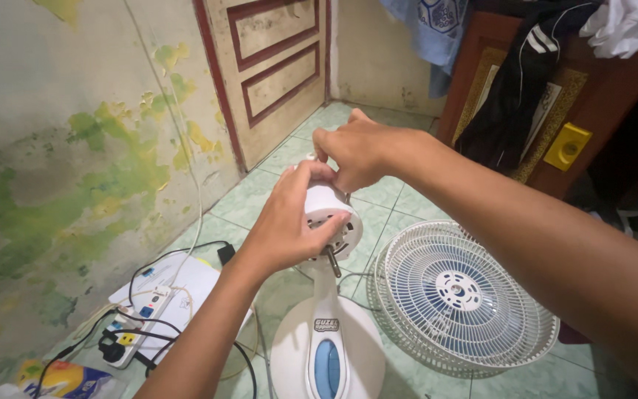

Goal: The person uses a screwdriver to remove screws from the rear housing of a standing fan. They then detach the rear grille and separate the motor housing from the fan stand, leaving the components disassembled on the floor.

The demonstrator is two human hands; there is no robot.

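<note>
A person's two bare hands work at the stripped head of a white stand fan on a pale green tiled floor. The left hand (289,222) is wrapped around the white motor housing (328,214), its fingers closed over the top and its thumb pressed against the vented front face, from which a bare metal shaft (331,261) juts down and forward. The right hand (356,154) reaches in from the right, its fingers bunched and pinched at the top rear of the housing; what they pinch is hidden behind the hand. The housing sits atop the fan's white neck (326,307), which rises from a round white base (359,347) carrying a blue oval control panel (326,367).

Just to the right of the base, the fan's white wire grille (461,295) lies flat on the tiles with blue blades showing through it. To the left, near the wall, a white power strip (140,325) with black plugs and cables rests on a white sheet, and a yellow and blue packet (64,378) lies at the bottom corner. The wall (53,148) beside it is stained with peeling green and yellow paint. Behind the hands stands a cream door with dark red trim (275,66). At upper right, dark and white clothing (526,81) hangs over a brown wooden cabinet (607,96) bearing a yellow fitting (567,146).
</note>
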